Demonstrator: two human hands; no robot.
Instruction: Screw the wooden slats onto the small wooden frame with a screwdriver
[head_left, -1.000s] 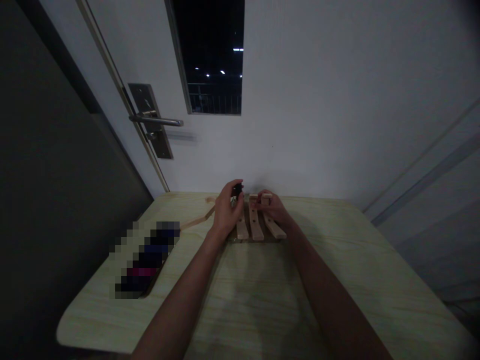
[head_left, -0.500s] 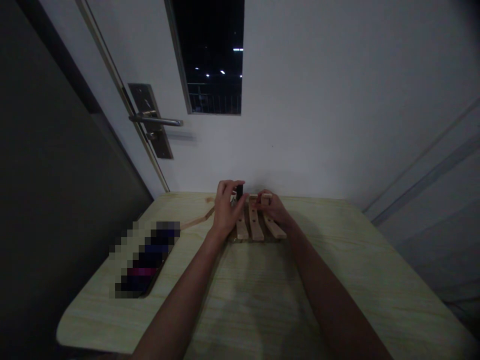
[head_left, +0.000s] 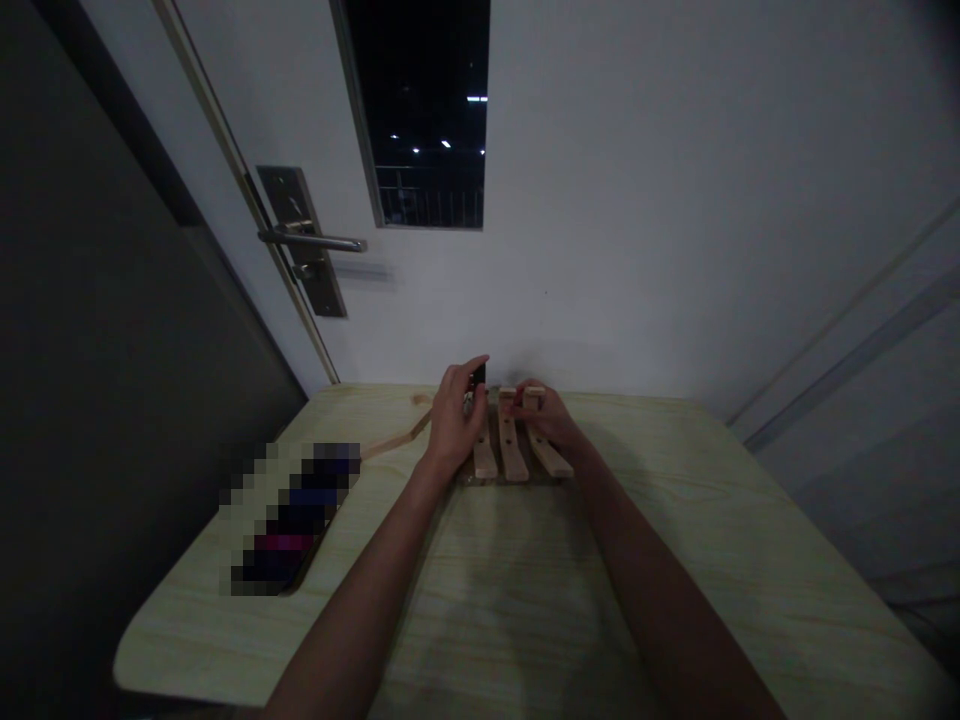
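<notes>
My left hand (head_left: pixel 454 425) is closed on a small black block-like piece (head_left: pixel 479 374), pinched upright between thumb and fingers. Below that thumb lies a bent wooden strip (head_left: pixel 484 458), its far end partly covered by the hand. Beside it are a middle wooden strip (head_left: pixel 513 455) with dark holes and a right wooden strip (head_left: pixel 553 460) set at a slant. My right hand (head_left: pixel 553 415) is closed around the far part of the right strip, with a fingertip reaching the middle one. Under the strips is a thin brownish base (head_left: pixel 491 483), mostly hidden.
Another bent wooden strip (head_left: pixel 396 441) lies left of my left hand. A phone-like device (head_left: pixel 300 520), its screen blurred out, rests on the left of the pale wood-grain table (head_left: pixel 480 600). Behind the table stands a white door (head_left: pixel 637 200) with a metal handle (head_left: pixel 315 240).
My left fingers have lifted slightly and the thumb has shifted a little, with the black piece now somewhat higher. The right hand and the wooden strips have stayed in place.
</notes>
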